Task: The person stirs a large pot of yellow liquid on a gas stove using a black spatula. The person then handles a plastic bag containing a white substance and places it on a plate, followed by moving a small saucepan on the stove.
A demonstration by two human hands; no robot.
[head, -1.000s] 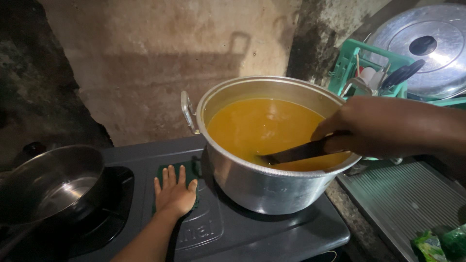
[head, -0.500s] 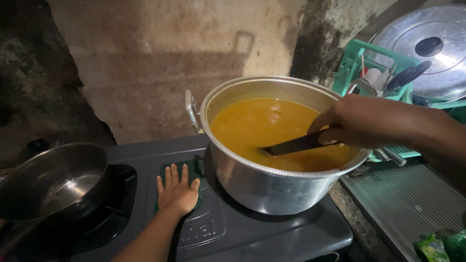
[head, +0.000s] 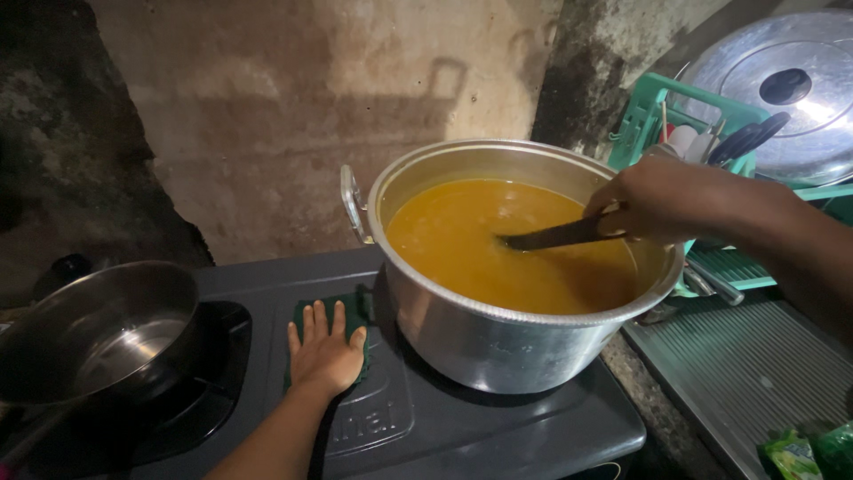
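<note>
A large aluminium pot [head: 498,347] full of orange soup [head: 471,240] stands on the right burner of a dark two-burner stove [head: 426,436]. My right hand [head: 662,200] reaches over the pot's right rim and grips a dark ladle handle [head: 560,236] whose end dips into the soup. My left hand [head: 324,351] lies flat, fingers spread, on a green cloth [head: 355,311] on the stove top just left of the pot.
An empty steel pan [head: 98,333] sits on the left burner. A green dish rack [head: 675,107] with utensils and a big metal lid [head: 782,89] stand behind the pot at right. A ribbed metal counter [head: 755,373] lies to the right, with a green packet [head: 804,449] on it.
My right hand has drawn the ladle from the pot's near edge toward the middle and right of the soup. The left hand stays flat on the green cloth.
</note>
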